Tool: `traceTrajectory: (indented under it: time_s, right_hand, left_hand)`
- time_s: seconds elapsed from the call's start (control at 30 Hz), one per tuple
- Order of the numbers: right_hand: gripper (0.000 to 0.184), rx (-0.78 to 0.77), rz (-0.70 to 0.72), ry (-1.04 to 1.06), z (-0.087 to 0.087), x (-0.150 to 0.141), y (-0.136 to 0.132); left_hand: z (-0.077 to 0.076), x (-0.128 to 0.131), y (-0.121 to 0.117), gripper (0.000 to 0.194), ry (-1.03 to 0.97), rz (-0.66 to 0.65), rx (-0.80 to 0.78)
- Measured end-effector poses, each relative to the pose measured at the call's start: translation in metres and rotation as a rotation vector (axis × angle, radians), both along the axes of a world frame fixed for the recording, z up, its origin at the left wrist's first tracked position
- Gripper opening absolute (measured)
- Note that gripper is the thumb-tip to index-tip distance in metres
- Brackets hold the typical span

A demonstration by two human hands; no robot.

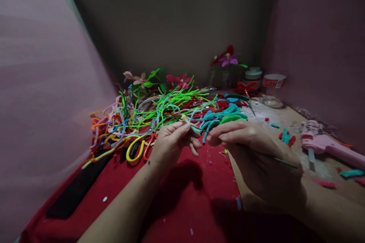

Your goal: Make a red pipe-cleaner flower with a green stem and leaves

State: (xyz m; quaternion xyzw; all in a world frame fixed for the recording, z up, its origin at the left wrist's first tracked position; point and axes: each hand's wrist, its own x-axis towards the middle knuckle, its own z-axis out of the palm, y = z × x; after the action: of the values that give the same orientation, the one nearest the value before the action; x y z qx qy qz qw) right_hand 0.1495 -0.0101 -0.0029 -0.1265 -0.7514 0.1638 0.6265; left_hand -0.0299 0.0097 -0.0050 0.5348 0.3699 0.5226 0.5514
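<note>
My left hand (171, 140) is closed in a pinch on a small yellowish flower piece (186, 120) at the tip of a thin green stem. My right hand (248, 144) is closed on the same green stem (285, 162), which runs under my palm and sticks out to the right. A short teal pipe cleaner bit (205, 133) hangs between the two hands. Both hands hover over a red cloth (185, 197), just in front of a big tangle of coloured pipe cleaners (159, 112).
Scissors with yellow and orange handles (141, 146) lie left of my left hand. A pink glue gun (327, 144) lies at the right on the wooden table (291, 119). Finished pipe-cleaner flowers (228, 60), a jar (253, 76) and a tape roll (273, 81) stand at the back.
</note>
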Motion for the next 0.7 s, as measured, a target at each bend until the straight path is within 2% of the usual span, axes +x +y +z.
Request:
traceTrajectory:
  time_s: [0.23, 0.47, 0.7]
  right_hand:
    - [0.023, 0.019, -0.016, 0.001, -0.0002, -0.0003, -0.0008]
    - [0.025, -0.018, -0.044, 0.025, -0.0051, -0.0005, -0.0005]
    - [0.024, 0.005, -0.052, -0.010, -0.0020, 0.0000, -0.0007]
  left_hand:
    - [0.0026, 0.0005, 0.0022, 0.022, -0.091, -0.009, -0.043]
    - [0.0028, -0.0013, 0.0016, 0.020, -0.100, 0.005, -0.051]
    - [0.0044, 0.0005, -0.0005, 0.017, -0.079, 0.041, -0.077]
